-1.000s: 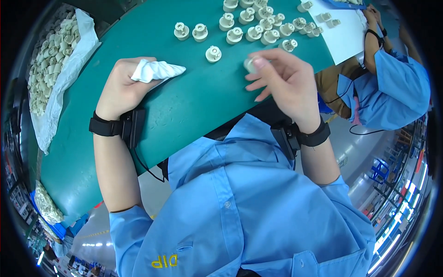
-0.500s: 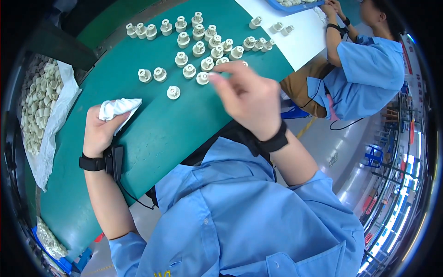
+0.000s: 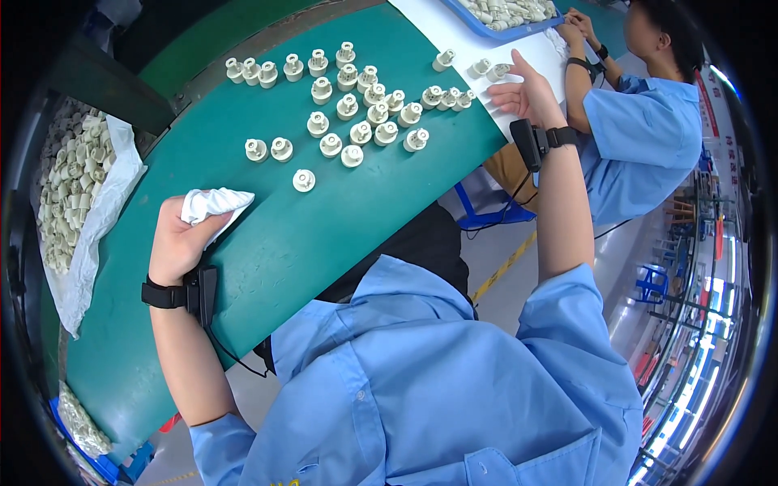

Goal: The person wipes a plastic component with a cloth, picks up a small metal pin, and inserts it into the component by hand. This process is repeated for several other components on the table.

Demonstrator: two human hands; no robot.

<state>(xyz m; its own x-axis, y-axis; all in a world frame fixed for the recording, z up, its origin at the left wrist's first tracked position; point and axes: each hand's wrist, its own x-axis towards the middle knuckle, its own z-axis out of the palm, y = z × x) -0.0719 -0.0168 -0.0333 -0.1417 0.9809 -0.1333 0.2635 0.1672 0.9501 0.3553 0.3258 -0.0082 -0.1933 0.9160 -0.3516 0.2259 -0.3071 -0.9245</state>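
On the left of the green table, my left hand is closed around a folded white cloth. Away to the right, my right hand is raised over the edge of a white sheet, fingers apart and nothing in them. Beside its fingertips stand small cream-coloured round fittings on the sheet. Several more such fittings stand upright in loose rows and clusters across the table, one set apart closest to my left hand.
At the left, a white-lined container holds a heap of cream parts. A blue tray of similar parts sits at the far right, next to a co-worker in a blue shirt. The green table ends close to my body.
My right hand has swung right and away from the cluster of fittings to the white sheet, its fingers spreading. My left hand stays nearly in place with the cloth.
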